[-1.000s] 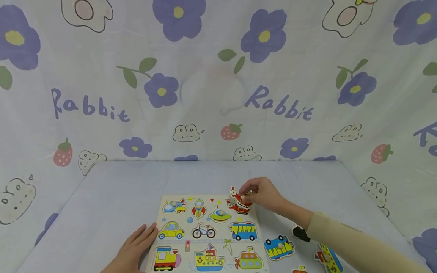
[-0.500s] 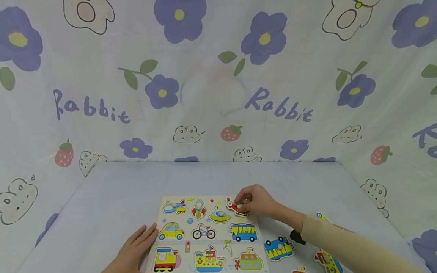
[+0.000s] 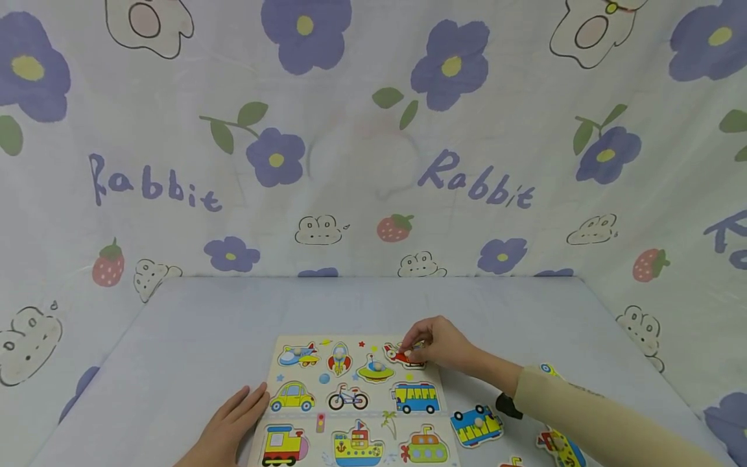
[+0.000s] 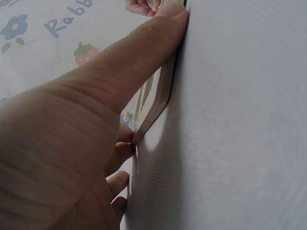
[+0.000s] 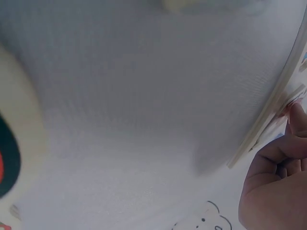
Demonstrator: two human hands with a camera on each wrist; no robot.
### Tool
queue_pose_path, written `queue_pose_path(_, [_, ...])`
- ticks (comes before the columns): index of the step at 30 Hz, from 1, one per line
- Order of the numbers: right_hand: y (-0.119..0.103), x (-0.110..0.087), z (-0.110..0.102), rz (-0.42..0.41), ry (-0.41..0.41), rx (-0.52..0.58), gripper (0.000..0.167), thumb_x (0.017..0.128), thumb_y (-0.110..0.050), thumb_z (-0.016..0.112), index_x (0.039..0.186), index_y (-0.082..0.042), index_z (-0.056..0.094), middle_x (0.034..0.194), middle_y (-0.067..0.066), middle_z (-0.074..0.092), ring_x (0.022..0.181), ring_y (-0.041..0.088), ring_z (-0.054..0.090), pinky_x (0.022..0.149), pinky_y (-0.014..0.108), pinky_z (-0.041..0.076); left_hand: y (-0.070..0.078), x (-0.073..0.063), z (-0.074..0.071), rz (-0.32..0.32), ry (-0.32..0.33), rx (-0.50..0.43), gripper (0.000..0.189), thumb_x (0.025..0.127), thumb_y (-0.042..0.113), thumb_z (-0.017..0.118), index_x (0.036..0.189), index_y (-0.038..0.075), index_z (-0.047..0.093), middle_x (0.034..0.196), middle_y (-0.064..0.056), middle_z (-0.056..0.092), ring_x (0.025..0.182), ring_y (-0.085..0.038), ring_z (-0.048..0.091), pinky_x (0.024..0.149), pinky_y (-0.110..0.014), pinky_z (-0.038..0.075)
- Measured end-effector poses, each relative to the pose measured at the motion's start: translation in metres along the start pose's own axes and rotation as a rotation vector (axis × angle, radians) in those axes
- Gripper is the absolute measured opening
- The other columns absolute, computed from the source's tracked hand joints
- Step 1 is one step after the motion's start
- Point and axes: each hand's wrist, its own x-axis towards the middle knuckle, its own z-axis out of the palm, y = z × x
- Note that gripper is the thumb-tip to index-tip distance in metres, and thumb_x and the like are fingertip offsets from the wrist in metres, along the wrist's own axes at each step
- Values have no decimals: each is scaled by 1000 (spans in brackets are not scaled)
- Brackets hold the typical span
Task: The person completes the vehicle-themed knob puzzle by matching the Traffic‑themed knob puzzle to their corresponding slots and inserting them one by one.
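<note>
At the back right corner of the wooden puzzle board [image 3: 350, 415], my right hand [image 3: 441, 347] pinches a red helicopter puzzle piece [image 3: 403, 356]. The piece lies at its matching helicopter picture, its right side partly covered by my fingers. Seen from the right wrist, the thumb and curled fingers of the right hand [image 5: 278, 182] are close over the board's surface. My left hand [image 3: 230, 421] rests at the board's left edge with extended fingers touching it. In the left wrist view its thumb [image 4: 144, 57] lies along the board's side [image 4: 158, 98].
Right of the board lie a blue and yellow bus piece [image 3: 476, 426], a ship piece [image 3: 561, 447] and a dark piece [image 3: 509, 406] partly under the right sleeve [image 3: 607, 415]. An airplane piece [image 3: 299, 354] and a rocket piece [image 3: 339, 360] sit on the board. A patterned curtain [image 3: 362, 143] hangs behind.
My right hand has lowered the helicopter piece from above its picture down onto the board and turned it level. The left hand has stayed at the board's edge.
</note>
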Motion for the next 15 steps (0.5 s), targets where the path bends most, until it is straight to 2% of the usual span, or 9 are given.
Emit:
queue_pose_path(4, [-1,0,2,29,10,24,13,80,-3,81,86,-12,74,88,-4,71,81,17,63,65,27,53,-1,0,1,10,10,8,119,61,76,75,147,-1,43,153,-15,37,138,-44,27,102,-67,32])
queue_pose_path(15, [-1,0,1,79,9,85,12,80,-3,80,88,-9,73,86,0,71,68,18,60,53,27,49,-2,-1,3,14,27,20,118,62,76,74,146,-1,44,153,-14,38,138,-44,28,102,-66,33])
